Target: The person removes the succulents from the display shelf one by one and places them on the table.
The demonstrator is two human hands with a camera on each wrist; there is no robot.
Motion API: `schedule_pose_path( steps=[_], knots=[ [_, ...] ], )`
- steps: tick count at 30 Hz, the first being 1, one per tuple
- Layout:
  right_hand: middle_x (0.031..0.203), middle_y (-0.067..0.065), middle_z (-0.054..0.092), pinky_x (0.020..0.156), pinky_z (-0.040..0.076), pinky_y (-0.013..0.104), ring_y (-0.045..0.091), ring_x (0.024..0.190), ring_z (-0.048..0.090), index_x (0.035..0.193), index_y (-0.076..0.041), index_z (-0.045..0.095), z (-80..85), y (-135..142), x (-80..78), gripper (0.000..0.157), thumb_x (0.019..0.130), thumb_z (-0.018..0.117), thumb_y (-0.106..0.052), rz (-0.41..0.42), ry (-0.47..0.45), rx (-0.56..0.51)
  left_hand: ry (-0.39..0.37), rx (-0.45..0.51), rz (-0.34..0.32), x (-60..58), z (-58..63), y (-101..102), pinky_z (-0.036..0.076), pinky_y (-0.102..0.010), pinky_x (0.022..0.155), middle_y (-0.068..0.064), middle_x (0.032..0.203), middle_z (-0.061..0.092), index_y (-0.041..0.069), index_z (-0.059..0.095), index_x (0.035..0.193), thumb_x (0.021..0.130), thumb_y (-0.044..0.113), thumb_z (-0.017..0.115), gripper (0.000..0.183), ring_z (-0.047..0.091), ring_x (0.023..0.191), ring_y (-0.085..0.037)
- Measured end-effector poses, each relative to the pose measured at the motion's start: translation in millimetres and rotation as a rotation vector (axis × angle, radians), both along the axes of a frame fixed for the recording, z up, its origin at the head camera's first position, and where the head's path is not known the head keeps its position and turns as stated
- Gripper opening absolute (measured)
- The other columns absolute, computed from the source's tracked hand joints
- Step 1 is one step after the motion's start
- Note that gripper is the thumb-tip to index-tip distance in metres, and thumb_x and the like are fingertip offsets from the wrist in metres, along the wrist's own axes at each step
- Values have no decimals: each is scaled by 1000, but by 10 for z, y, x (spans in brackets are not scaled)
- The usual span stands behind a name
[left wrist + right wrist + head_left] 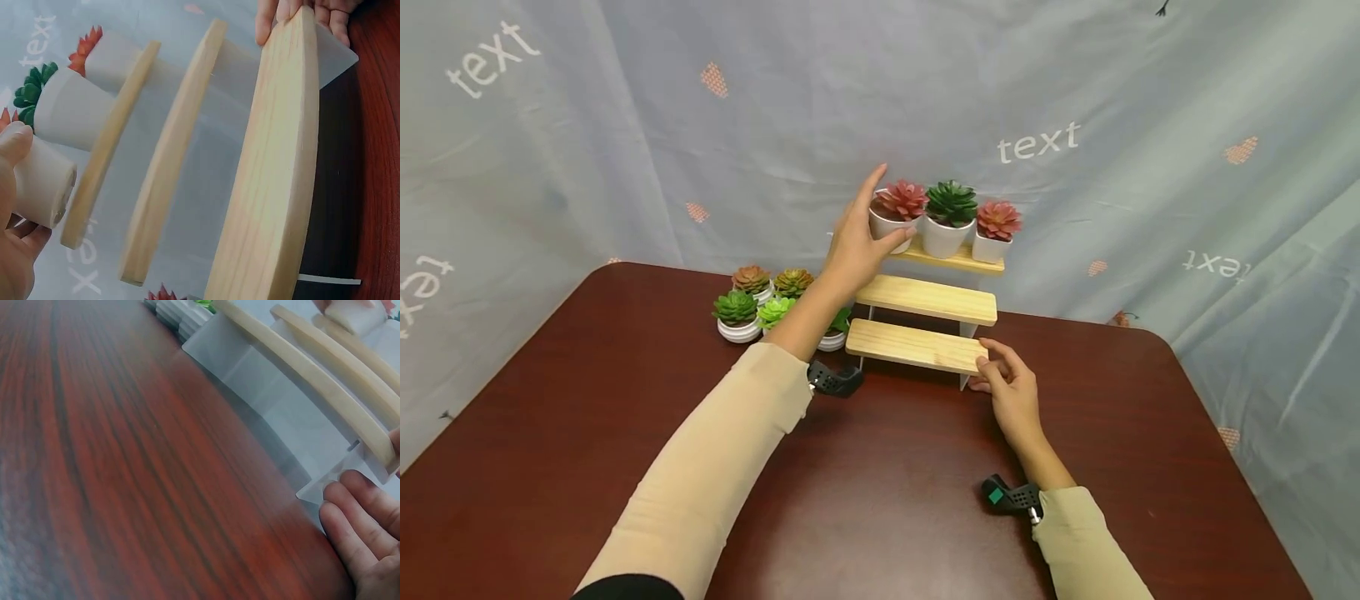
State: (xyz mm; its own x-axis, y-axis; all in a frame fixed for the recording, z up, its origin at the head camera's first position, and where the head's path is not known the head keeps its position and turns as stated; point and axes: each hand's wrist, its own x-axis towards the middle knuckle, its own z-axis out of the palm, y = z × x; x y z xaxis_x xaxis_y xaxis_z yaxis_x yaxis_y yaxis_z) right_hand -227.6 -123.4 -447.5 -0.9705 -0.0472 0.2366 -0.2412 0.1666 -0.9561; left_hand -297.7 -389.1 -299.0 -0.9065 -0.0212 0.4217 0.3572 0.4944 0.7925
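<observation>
My left hand [856,250] holds a potted pink artificial succulent [887,227] at the left end of the top step, thumb and fingers round its white pot. In the left wrist view the base of this pot [44,181] overhangs the step's end, slightly tilted. A green succulent [950,212] and another pink one [997,229] stand beside it on that step. With my right hand [1015,396] I grip the right end of the lowest step of the three-tier display stand [917,343]; the fingertips [353,484] touch its translucent side panel [331,475].
Left of the stand, several small succulents in white ribbed pots, among them a green one [737,315], cluster on the dark red table [880,500]; my left forearm partly covers them. A grey printed curtain [775,125] hangs behind the table.
</observation>
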Motion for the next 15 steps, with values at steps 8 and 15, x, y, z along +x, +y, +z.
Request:
schedule_pose_path(
  steps=[8,15],
  knots=[
    [85,-1,68,72,62,28,12,72,71,136,-9,62,73,-16,36,34,103,59,-17,6,-4,-4,69,58,-32,227,145,-47,53,-40,94,-9,143,52,33,27,160,90,29,78,86,58,121,-22],
    [89,5,68,72,61,25,9,71,71,137,-6,61,18,1,14,35,104,58,-17,12,7,5,55,87,-71,495,226,-167,54,-39,94,-8,146,47,35,31,158,91,28,77,82,56,122,-19]
  ],
)
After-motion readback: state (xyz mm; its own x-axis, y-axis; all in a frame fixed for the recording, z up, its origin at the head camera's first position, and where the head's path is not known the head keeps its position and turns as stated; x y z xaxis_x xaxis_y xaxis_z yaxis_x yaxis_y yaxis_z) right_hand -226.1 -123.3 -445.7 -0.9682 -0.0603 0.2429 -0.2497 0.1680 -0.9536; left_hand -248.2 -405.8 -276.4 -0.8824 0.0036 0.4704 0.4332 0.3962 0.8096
